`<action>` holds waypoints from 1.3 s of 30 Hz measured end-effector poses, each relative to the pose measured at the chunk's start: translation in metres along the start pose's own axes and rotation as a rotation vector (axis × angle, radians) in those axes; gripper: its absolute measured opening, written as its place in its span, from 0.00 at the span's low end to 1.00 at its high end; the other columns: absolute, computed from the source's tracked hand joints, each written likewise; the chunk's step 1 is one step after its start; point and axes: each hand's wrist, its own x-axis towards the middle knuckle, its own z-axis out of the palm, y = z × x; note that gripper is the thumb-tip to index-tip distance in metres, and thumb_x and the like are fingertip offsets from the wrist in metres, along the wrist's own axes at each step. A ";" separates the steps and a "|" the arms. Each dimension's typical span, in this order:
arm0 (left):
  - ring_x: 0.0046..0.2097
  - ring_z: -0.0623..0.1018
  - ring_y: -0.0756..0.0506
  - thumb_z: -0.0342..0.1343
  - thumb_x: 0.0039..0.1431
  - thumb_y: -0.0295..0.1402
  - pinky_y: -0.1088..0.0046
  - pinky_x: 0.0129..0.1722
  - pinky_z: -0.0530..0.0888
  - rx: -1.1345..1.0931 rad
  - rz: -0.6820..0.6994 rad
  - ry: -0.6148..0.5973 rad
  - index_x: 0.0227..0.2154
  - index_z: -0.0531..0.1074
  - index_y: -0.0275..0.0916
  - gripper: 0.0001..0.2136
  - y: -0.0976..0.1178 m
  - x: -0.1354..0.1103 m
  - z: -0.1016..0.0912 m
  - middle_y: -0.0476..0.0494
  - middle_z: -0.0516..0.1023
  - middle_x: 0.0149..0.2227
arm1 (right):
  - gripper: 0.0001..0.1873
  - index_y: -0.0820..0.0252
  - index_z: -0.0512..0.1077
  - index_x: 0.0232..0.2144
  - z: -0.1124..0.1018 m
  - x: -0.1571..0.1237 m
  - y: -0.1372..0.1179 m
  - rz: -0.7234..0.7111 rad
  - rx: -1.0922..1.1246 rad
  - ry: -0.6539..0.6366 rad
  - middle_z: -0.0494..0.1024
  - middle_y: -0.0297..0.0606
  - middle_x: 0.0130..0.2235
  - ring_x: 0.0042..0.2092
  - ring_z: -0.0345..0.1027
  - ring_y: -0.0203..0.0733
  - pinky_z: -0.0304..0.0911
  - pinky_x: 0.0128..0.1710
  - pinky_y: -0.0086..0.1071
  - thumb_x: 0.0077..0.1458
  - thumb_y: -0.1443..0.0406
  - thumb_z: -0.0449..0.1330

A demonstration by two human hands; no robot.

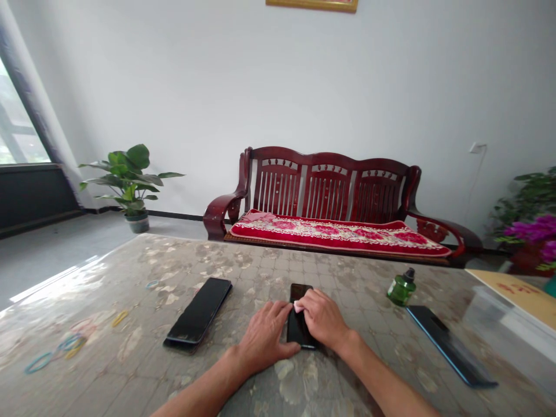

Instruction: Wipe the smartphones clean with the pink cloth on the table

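A black phone lies screen-up on the patterned table just in front of me. My left hand rests flat beside and on its left edge, fingers stretched out, thumb against the phone's near end. My right hand lies over the phone's screen with its fingers pressed together on a small pale pink wipe. A second black phone lies to the left, apart from both hands. A third phone with a blue edge lies to the right.
A small green bottle with a black cap stands right of the middle phone. Coloured rubber bands are scattered at the table's left. A yellow box sits at the far right. Beyond the table stands a red wooden bench, with potted plants either side.
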 end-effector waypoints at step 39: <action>0.64 0.63 0.36 0.58 0.51 0.21 0.58 0.59 0.65 0.183 0.392 -0.311 0.61 0.63 0.52 0.34 -0.023 0.101 -0.014 0.43 0.57 0.67 | 0.14 0.57 0.69 0.27 0.010 -0.019 0.001 -0.020 0.261 0.247 0.74 0.33 0.32 0.38 0.62 0.40 0.55 0.40 0.32 0.49 0.79 0.52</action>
